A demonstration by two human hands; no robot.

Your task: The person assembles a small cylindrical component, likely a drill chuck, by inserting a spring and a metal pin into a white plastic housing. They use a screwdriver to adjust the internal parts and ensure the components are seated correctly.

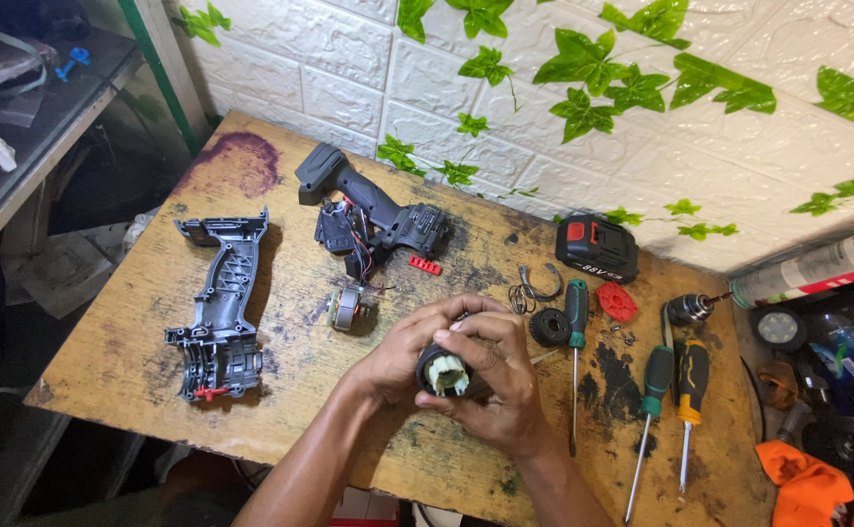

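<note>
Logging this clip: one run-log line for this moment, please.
both hands grip black cylindrical gear housing | open drill half-shell left | screwdrivers right | battery pack behind

A spray can point(817, 268) lay on its side at the right edge, beyond the tabletop point(134, 351); its label was white with a red band. On the tabletop, a black battery pack point(596, 249) carried a red label.
</note>
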